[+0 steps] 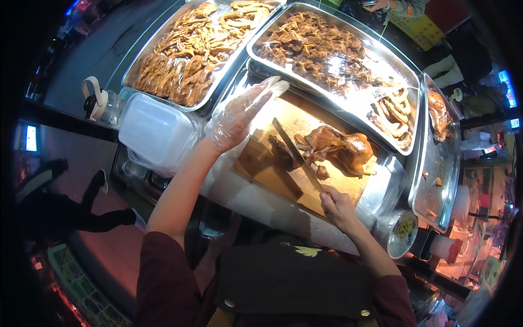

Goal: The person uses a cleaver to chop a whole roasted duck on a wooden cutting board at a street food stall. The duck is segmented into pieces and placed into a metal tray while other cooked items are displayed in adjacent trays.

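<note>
My right hand [338,206] grips the handle of a cleaver [300,157], its blade seen nearly edge-on above a wooden cutting board [261,157]. Beside the blade, on the board, lies a glossy brown roast duck or similar bird [347,149], with smaller dark pieces [282,153] on the blade's other side. My left hand [243,110], in a clear plastic glove, is raised over the board's far left corner. Its fingers are stretched and point away from me; nothing shows in it.
Steel trays of braised meat [171,79] [314,45] stand beyond the board. Another steel tray [437,192] is at the right. Stacked plastic containers [157,126] and a clear bottle [108,108] stand left. A round tub [396,233] is near my right forearm. People stand beyond the stall.
</note>
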`<move>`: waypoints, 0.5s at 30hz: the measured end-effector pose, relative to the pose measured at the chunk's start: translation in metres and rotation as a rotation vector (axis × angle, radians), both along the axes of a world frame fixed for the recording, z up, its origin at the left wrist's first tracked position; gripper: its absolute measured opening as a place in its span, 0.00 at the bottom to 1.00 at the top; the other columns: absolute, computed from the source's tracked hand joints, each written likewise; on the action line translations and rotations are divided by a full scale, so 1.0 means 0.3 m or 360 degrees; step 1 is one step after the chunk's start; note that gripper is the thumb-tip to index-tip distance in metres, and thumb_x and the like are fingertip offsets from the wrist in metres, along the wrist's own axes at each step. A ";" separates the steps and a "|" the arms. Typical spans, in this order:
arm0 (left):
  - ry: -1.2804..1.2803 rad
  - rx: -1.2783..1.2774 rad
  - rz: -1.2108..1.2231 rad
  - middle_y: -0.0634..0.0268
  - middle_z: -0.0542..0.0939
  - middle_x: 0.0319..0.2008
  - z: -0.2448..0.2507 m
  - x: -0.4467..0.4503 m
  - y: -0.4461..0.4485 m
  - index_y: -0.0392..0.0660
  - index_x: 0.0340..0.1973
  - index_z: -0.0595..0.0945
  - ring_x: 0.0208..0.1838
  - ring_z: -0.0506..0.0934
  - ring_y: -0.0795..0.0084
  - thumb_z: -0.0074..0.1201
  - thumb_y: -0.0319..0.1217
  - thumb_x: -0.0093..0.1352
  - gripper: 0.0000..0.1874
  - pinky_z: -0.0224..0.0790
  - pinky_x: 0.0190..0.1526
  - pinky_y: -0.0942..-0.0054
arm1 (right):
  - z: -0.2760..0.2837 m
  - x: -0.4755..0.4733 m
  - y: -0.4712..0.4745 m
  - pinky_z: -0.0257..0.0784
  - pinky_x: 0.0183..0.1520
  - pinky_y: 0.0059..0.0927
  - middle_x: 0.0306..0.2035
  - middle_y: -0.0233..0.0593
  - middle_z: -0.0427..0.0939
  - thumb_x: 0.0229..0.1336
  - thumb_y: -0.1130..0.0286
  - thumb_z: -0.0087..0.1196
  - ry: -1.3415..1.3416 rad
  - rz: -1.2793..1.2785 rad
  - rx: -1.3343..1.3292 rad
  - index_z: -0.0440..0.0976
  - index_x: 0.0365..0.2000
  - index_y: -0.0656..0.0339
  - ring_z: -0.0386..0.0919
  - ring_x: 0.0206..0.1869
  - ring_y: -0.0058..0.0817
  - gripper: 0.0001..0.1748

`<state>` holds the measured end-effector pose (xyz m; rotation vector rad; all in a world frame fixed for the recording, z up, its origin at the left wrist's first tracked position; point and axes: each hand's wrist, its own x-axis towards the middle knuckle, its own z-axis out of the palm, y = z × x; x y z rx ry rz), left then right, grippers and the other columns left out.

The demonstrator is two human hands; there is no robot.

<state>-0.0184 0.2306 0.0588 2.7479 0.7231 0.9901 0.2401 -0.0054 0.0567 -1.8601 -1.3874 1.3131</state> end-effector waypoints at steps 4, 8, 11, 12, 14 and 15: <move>-0.0172 -0.0240 -0.0080 0.49 0.67 0.63 0.022 0.034 -0.049 0.47 0.67 0.61 0.65 0.67 0.49 0.43 0.11 0.55 0.42 0.60 0.65 0.59 | 0.022 0.003 -0.025 0.70 0.32 0.29 0.21 0.45 0.73 0.65 0.63 0.49 -0.0054 0.0036 0.0100 0.71 0.50 0.69 0.74 0.24 0.30 0.21; -0.0144 -0.0391 0.0054 0.49 0.66 0.64 -0.045 0.037 -0.081 0.47 0.66 0.62 0.65 0.66 0.47 0.42 0.12 0.56 0.40 0.58 0.66 0.57 | -0.014 0.020 -0.043 0.70 0.31 0.29 0.21 0.46 0.73 0.65 0.64 0.49 -0.0036 -0.0019 0.0075 0.71 0.50 0.69 0.74 0.24 0.30 0.20; -0.0128 -0.0174 -0.0066 0.51 0.65 0.65 -0.057 0.047 -0.062 0.49 0.65 0.63 0.66 0.65 0.49 0.42 0.13 0.59 0.37 0.58 0.67 0.57 | -0.020 0.021 -0.043 0.69 0.31 0.30 0.19 0.45 0.73 0.65 0.63 0.49 -0.0030 0.0015 0.0096 0.72 0.50 0.69 0.73 0.23 0.29 0.20; -0.0099 -0.0120 -0.0124 0.53 0.65 0.65 -0.057 0.055 -0.051 0.50 0.64 0.64 0.66 0.65 0.50 0.43 0.14 0.60 0.35 0.57 0.67 0.57 | -0.019 0.022 -0.035 0.69 0.31 0.30 0.19 0.45 0.73 0.65 0.63 0.49 -0.0052 0.0040 0.0105 0.72 0.50 0.69 0.73 0.23 0.29 0.20; -0.0040 -0.0006 -0.0244 0.56 0.65 0.66 -0.026 0.086 -0.025 0.52 0.63 0.65 0.67 0.64 0.51 0.44 0.16 0.63 0.32 0.57 0.67 0.58 | -0.014 0.021 -0.020 0.70 0.30 0.30 0.18 0.46 0.72 0.65 0.63 0.49 -0.0066 0.0057 0.0079 0.72 0.49 0.69 0.73 0.23 0.29 0.20; 0.0007 0.0035 -0.0326 0.57 0.65 0.66 -0.010 0.102 -0.020 0.52 0.63 0.65 0.67 0.64 0.52 0.45 0.15 0.61 0.34 0.57 0.67 0.57 | -0.010 0.020 -0.013 0.70 0.30 0.30 0.18 0.46 0.72 0.65 0.63 0.49 -0.0061 0.0051 0.0041 0.72 0.49 0.69 0.73 0.23 0.29 0.20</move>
